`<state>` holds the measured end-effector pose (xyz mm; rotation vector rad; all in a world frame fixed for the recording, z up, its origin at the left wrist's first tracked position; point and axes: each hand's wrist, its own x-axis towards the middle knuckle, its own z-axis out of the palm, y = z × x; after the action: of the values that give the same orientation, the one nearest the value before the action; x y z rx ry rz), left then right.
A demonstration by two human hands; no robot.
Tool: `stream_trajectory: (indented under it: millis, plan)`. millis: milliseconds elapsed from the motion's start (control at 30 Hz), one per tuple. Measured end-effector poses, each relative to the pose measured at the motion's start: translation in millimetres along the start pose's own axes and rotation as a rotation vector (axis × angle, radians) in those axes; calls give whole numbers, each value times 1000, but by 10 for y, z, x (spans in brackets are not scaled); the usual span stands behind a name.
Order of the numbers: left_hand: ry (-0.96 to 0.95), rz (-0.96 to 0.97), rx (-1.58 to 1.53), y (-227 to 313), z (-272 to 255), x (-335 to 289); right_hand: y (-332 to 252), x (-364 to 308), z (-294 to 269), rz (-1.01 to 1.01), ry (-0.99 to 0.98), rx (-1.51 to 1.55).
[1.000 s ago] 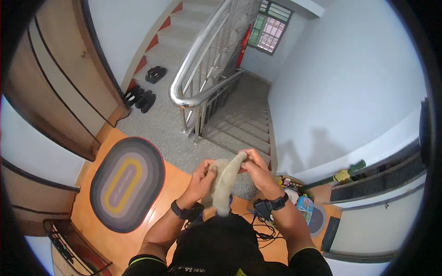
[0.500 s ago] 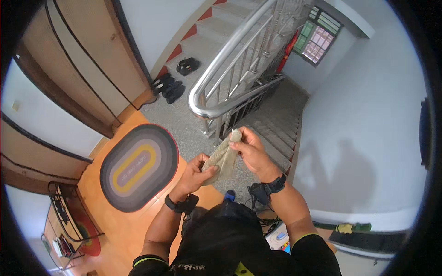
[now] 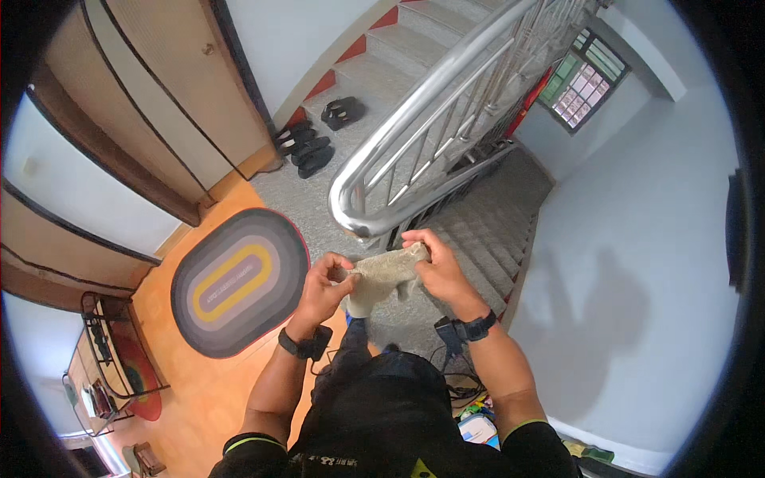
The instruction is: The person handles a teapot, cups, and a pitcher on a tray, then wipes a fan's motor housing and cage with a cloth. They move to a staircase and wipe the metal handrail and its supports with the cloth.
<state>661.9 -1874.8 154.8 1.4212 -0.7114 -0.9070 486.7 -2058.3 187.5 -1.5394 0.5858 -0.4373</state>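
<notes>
A pale beige-green cloth (image 3: 384,275) is stretched between my two hands in front of my body, its lower part hanging in loose folds. My left hand (image 3: 323,288) pinches one end between thumb and fingers. At the opposite upper corner, my right hand (image 3: 440,271) grips the fabric, thumb in front. The held edge runs nearly level, slightly higher on the right. Dark devices are strapped to both wrists.
Just ahead, a shiny metal handrail (image 3: 358,187) curves beside descending stairs (image 3: 486,223). Black shoes (image 3: 315,155) sit near the ascending steps. An oval striped rug (image 3: 187,279) lies left on the orange floor, near a metal-framed rack (image 3: 127,342). A white wall (image 3: 637,239) stands right.
The bunched, upright cloth is now spread out sideways between my hands. My left hand has risen slightly, and my right hand has shifted right and down. The view has tilted a little.
</notes>
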Motion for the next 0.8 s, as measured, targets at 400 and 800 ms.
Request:
stream_trajectory:
  millis: [400,800]
  plan:
    - [246,441,748,-61,-296,1115,293,1143,147,-90,221,-593]
    - [429,231,488,-876,-248,1355,806,1511,663,-132,-226,-924]
